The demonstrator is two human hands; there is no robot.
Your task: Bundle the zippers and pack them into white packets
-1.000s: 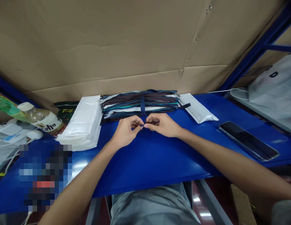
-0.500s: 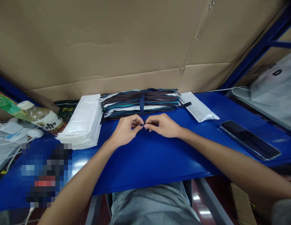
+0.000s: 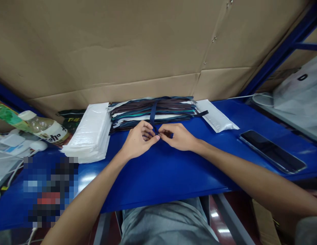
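Observation:
A dark blue fabric strap [image 3: 153,112] runs down over the front of a stack of flat, folded cloth pieces [image 3: 132,109] in dark, teal and white. In front of the stack my hands meet at the strap's lower end. My right hand [image 3: 179,136] is closed, thumb and fingertips pinching the strap. My left hand [image 3: 139,139] has its fingers curled round the strap's lower part. Its thumb tip reaches across to the right fingertips. The small piece between the fingertips is mostly hidden.
White padded packets [image 3: 90,126] are piled left of the stack, another packet [image 3: 217,117] lies right. A phone [image 3: 272,151] rests on the blue tabletop [image 3: 160,177]. A bottle [image 3: 46,127], cables and a blurred-out item [image 3: 52,190] are at left. A cardboard wall [image 3: 122,51] stands behind.
My left index finger has lifted off the thumb, and the thumb has moved right to my right fingertips. The strap's lower part has shifted slightly left. My right hand has hardly moved.

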